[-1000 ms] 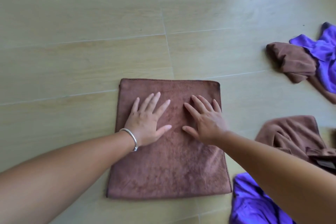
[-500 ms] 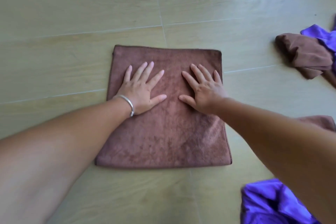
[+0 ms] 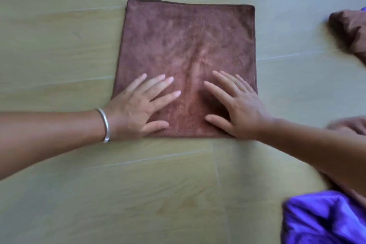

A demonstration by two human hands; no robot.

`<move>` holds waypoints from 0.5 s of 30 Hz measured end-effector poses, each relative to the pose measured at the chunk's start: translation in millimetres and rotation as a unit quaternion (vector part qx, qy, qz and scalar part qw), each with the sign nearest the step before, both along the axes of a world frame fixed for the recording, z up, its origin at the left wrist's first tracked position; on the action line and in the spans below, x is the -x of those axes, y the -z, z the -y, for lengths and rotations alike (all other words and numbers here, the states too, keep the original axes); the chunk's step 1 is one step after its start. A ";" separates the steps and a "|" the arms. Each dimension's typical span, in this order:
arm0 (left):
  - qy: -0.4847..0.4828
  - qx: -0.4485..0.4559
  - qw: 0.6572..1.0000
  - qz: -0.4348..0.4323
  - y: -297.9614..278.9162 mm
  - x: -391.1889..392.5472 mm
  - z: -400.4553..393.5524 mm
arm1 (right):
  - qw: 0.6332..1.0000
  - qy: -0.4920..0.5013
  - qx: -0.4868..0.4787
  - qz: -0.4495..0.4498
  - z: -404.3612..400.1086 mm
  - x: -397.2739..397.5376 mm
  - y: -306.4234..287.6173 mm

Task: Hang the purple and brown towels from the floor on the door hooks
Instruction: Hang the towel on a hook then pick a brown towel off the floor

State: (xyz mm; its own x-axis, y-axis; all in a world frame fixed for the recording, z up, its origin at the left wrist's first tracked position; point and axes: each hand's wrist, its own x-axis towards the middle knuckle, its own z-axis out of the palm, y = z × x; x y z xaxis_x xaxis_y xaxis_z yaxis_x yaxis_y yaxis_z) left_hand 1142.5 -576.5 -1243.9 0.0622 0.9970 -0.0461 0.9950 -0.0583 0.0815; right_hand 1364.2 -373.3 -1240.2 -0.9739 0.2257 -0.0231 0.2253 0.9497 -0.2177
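A brown towel [image 3: 186, 41] lies flat and square on the wooden floor. My left hand [image 3: 138, 108], with a silver bangle on the wrist, presses flat on the towel's near left part, fingers straight and spread. My right hand [image 3: 235, 108] presses flat on its near right part, fingers also spread. A crumpled purple towel [image 3: 324, 218] lies at the bottom right corner. No door or hooks are in view.
A bunched brown towel [image 3: 350, 31] lies at the right edge, and another brown towel [image 3: 352, 127] shows behind my right forearm. Pale wooden floor [image 3: 59, 194] spreads to the left and near side.
Both hands have slid back along the towel from its middle to its near edge, staying flat. The view has shifted, so the towels at the right sit closer to the frame's edge.
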 end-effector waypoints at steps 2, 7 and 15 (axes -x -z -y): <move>0.038 0.028 0.999 -0.020 0.0 -4.6 40.0 | 0.998 -0.057 0.002 0.024 19.1 -30.9 3.7; 0.082 0.024 0.996 0.013 5.7 11.0 69.5 | 0.995 -0.098 0.009 -0.001 27.5 -55.0 16.5; 0.126 -0.068 0.988 0.050 -11.6 29.5 61.3 | 0.983 -0.173 -0.051 -0.044 3.2 -52.8 13.5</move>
